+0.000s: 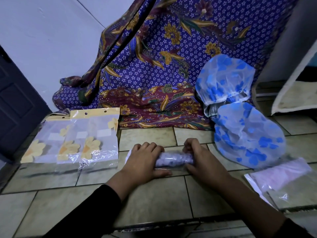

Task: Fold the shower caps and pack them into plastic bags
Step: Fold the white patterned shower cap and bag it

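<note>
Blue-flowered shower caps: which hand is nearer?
Right. The right hand grips the end of the rolled shower cap nearest the blue-flowered shower caps; the left hand holds its far end.

A single wide-angle camera rides on the person's head, facing forward and tilted down at a tiled surface (151, 196). It sits close: both forearms enter from the lower edge, and the left hand (145, 160) and right hand (202, 162) meet on a rolled shower cap (174, 159) just below centre. A patterned cloth (154, 74) closes the far view.
</note>
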